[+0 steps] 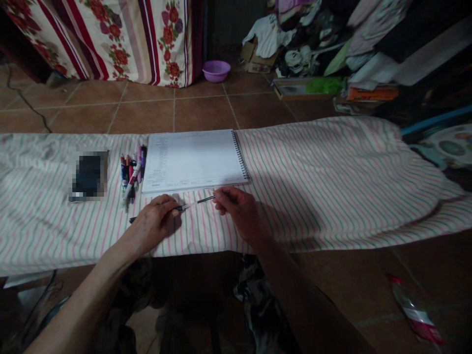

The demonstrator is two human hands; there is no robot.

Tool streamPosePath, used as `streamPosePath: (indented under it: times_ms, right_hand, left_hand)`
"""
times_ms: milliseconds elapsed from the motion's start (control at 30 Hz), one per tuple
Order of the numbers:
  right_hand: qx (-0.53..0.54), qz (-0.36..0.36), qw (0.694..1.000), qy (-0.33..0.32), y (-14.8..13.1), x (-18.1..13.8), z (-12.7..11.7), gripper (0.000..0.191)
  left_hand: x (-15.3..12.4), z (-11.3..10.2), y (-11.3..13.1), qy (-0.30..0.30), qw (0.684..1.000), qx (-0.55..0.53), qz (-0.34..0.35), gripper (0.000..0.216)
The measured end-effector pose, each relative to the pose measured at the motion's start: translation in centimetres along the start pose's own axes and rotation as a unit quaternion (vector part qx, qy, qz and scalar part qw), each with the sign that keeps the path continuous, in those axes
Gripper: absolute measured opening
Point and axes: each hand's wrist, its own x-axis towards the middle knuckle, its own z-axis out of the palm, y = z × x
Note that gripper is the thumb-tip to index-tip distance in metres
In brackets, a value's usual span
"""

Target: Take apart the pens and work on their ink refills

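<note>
My left hand [158,216] is closed around a pen [180,208], whose dark grip and pale front end stick out past the fingertips. A black end shows on the other side of that hand. Opposite it, my right hand [236,204] pinches a thin dark pen refill [205,199] that points left at the pen's front; whether the two touch I cannot tell. Just beyond both hands lies a spiral-bound notepad [199,157], turned to a mostly blank page with printed columns on its left. A heap of pens [132,172] lies left of the pad.
A dark phone-like object [88,174], blurred out, lies at the left on the striped cloth [313,182]. Beyond the table, a purple basin [216,71] and a cardboard box [258,58] stand on the tiled floor. A plastic bottle [416,312] lies at lower right.
</note>
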Motion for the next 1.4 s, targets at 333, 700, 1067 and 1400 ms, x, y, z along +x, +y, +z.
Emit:
streamPosePath:
  times_ms: [333,700,1067,1400]
  right_hand:
    - [-0.006,-0.007,1.0,0.0,-0.06,0.02,-0.2,0.019]
    - [-0.012,-0.022,1.0,-0.003,-0.22,-0.12,-0.37,0.019]
    - [-0.011,-0.017,1.0,-0.006,-0.32,-0.12,-0.32,0.017]
    - [0.0,-0.02,1.0,-0.009,-0.32,-0.13,-0.39,0.016]
  left_hand:
    - [0.1,-0.02,-0.22,-0.012,0.999,-0.028,-0.014,0.029]
    - [0.21,-0.07,-0.14,-0.024,0.999,-0.04,-0.005,0.027]
    - [0.13,0.03,-0.36,-0.026,0.999,-0.033,-0.009,0.027]
    - [0.2,0.11,-0.39,-0.021,0.999,-0.036,-0.009,0.029]
